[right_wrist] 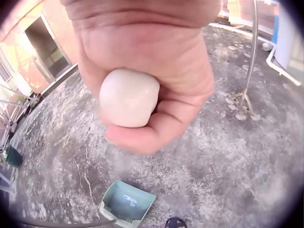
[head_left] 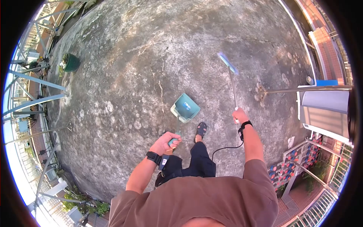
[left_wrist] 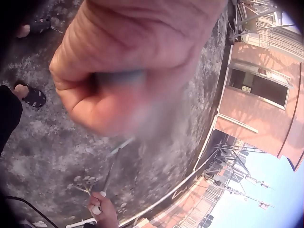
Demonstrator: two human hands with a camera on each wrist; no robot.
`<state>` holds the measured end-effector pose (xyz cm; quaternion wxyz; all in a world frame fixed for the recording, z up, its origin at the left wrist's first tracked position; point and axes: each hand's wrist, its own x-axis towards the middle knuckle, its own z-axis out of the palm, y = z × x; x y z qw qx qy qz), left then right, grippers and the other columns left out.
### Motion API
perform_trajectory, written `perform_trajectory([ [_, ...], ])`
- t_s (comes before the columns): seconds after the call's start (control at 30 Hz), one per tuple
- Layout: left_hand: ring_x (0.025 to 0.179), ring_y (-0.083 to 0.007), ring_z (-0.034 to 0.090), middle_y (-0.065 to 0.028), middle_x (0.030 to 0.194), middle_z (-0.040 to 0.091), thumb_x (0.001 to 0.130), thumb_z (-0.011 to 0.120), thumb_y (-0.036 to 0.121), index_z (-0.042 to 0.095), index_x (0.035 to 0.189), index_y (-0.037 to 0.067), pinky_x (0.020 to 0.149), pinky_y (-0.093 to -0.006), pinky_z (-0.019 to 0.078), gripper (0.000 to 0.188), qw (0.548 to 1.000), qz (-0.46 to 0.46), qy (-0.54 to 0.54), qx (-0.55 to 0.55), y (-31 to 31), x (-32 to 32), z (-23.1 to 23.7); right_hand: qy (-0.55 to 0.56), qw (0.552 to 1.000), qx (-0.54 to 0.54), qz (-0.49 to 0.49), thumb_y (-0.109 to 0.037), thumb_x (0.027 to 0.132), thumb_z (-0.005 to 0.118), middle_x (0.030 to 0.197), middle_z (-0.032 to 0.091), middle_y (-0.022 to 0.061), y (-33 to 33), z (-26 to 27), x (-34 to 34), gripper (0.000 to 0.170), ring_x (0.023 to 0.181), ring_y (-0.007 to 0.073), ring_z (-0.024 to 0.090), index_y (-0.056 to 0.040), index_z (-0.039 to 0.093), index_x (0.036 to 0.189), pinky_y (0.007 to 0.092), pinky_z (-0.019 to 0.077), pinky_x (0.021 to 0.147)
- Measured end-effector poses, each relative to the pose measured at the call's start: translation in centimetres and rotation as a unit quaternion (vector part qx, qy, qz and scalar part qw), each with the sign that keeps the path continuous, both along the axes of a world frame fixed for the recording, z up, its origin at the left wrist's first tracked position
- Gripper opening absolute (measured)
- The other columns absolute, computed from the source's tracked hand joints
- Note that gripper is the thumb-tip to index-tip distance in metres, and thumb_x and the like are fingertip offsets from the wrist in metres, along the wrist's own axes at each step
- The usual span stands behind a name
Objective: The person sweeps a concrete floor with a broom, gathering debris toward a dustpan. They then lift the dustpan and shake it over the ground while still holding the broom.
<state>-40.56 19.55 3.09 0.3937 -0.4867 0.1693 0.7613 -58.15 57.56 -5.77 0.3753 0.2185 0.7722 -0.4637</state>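
Note:
In the head view my left hand (head_left: 165, 143) grips the green handle (head_left: 174, 142) of a long-handled dustpan. Its teal pan (head_left: 193, 107) lies in front of my feet, with a small pale patch inside. My right hand (head_left: 239, 115) is wrapped around the white-ended handle of a broom, and its shaft (head_left: 233, 86) reaches forward to a light blue head (head_left: 228, 63) over the concrete. The rounded white handle end (right_wrist: 128, 97) pokes out of the right fist in the right wrist view. Close up, the left hand (left_wrist: 128, 57) hides most of the dustpan handle.
Stained, cracked concrete (head_left: 124, 90) stretches around me. A potted plant (head_left: 70, 62) stands at the left. To the right are a metal post (head_left: 302, 90) and a large white-and-grey unit (head_left: 325, 106). A black cable (head_left: 227, 148) runs from the right wrist.

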Motion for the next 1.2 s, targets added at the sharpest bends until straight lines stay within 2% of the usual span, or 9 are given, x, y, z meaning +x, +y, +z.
perform_trajectory([
  [0.03, 0.043, -0.0103, 0.041, -0.0125, 0.069, 0.050, 0.079, 0.051, 0.001, 0.044, 0.077, -0.006, 0.030, -0.0200, 0.0304, 0.009, 1.000, 0.000, 0.000, 0.003, 0.3, -0.7, -0.5, -0.003, 0.993, -0.001, 0.122, -0.003, 0.063, 0.051, 0.048, 0.053, 0.0103, 1.0, -3.6, 0.2, 0.016, 0.040, 0.0216, 0.055, 0.0028, 0.048, 0.048, 0.0326, 0.0406, 0.036],
  [0.1, 0.041, -0.0093, 0.040, -0.0111, 0.067, 0.048, 0.079, 0.051, 0.001, 0.047, 0.076, -0.008, 0.029, -0.0193, 0.0291, 0.010, 1.000, 0.011, 0.002, -0.001, 0.9, -1.9, -0.5, -0.081, 0.993, 0.009, 0.080, -0.005, 0.061, 0.053, 0.048, 0.055, 0.0121, -0.5, -2.9, 3.1, 0.015, 0.043, 0.0219, 0.058, 0.0033, 0.051, 0.048, 0.0316, 0.0432, 0.040],
  [0.17, 0.042, -0.0094, 0.041, -0.0113, 0.067, 0.049, 0.080, 0.050, 0.001, 0.045, 0.077, -0.007, 0.030, -0.0190, 0.0293, 0.010, 1.000, 0.011, -0.004, -0.001, 0.8, -3.3, -0.4, -0.005, 0.979, 0.052, 0.196, -0.010, 0.062, 0.057, 0.054, 0.057, 0.0158, -1.0, -0.3, 8.7, 0.015, 0.049, 0.0232, 0.059, 0.0036, 0.057, 0.057, 0.0341, 0.0458, 0.046],
  [0.2, 0.043, -0.0095, 0.041, -0.0115, 0.067, 0.049, 0.080, 0.049, 0.001, 0.044, 0.078, -0.006, 0.030, -0.0186, 0.0296, 0.009, 1.000, 0.004, -0.008, 0.001, 0.5, -3.9, -0.4, -0.056, 0.969, 0.044, 0.238, -0.011, 0.063, 0.057, 0.057, 0.058, 0.0159, 0.9, -5.0, 13.0, 0.017, 0.051, 0.0232, 0.060, 0.0057, 0.056, 0.066, 0.0350, 0.0464, 0.047],
  [0.33, 0.041, -0.0079, 0.040, -0.0089, 0.066, 0.046, 0.082, 0.049, 0.004, 0.045, 0.077, -0.008, 0.028, -0.0181, 0.0288, 0.014, 1.000, -0.006, -0.019, 0.004, 0.4, -5.4, 0.1, -0.221, 0.942, -0.046, 0.250, -0.001, 0.070, 0.053, 0.056, 0.054, 0.0126, 1.7, 2.0, 19.6, 0.013, 0.049, 0.0231, 0.057, 0.0052, 0.048, 0.081, 0.0364, 0.0417, 0.037],
  [0.57, 0.042, -0.0086, 0.041, -0.0093, 0.064, 0.047, 0.080, 0.050, 0.005, 0.046, 0.075, -0.008, 0.031, -0.0188, 0.0312, 0.014, 0.999, 0.001, -0.012, 0.033, -0.3, -6.0, -1.1, -0.245, 0.959, -0.118, 0.076, -0.002, 0.074, 0.056, 0.055, 0.045, 0.0040, 5.2, 8.5, 17.1, 0.012, 0.043, 0.0142, 0.048, -0.0023, 0.045, 0.079, 0.0303, 0.0385, 0.034],
  [0.8, 0.041, -0.0084, 0.040, -0.0074, 0.060, 0.046, 0.081, 0.051, 0.006, 0.046, 0.074, -0.006, 0.031, -0.0185, 0.0309, 0.014, 0.999, 0.004, -0.016, 0.031, -0.4, -6.0, -1.4, -0.152, 0.983, -0.019, 0.100, -0.001, 0.073, 0.052, 0.053, 0.049, 0.0078, 2.7, 5.8, 8.8, 0.006, 0.041, 0.0171, 0.049, 0.0012, 0.046, 0.074, 0.0330, 0.0388, 0.035],
  [0.93, 0.044, -0.0098, 0.044, -0.0091, 0.064, 0.048, 0.079, 0.053, 0.002, 0.044, 0.077, -0.005, 0.030, -0.0184, 0.0302, 0.011, 0.999, 0.008, -0.019, 0.034, 0.0, -7.1, -1.8, -0.167, 0.980, -0.047, 0.094, 0.000, 0.069, 0.052, 0.053, 0.051, 0.0122, -1.9, 1.0, 11.7, 0.012, 0.041, 0.0218, 0.051, 0.0059, 0.045, 0.076, 0.0356, 0.0406, 0.034],
  [1.2, 0.043, -0.0091, 0.042, -0.0076, 0.061, 0.047, 0.078, 0.051, 0.004, 0.045, 0.072, -0.003, 0.031, -0.0183, 0.0315, 0.011, 0.997, 0.011, 0.025, 0.073, -2.3, -10.9, -2.0, -0.308, 0.946, -0.042, 0.095, 0.000, 0.069, 0.058, 0.052, 0.049, 0.0094, -7.4, 9.3, 18.3, 0.013, 0.041, 0.0194, 0.050, 0.0027, 0.045, 0.073, 0.0328, 0.0381, 0.033],
])
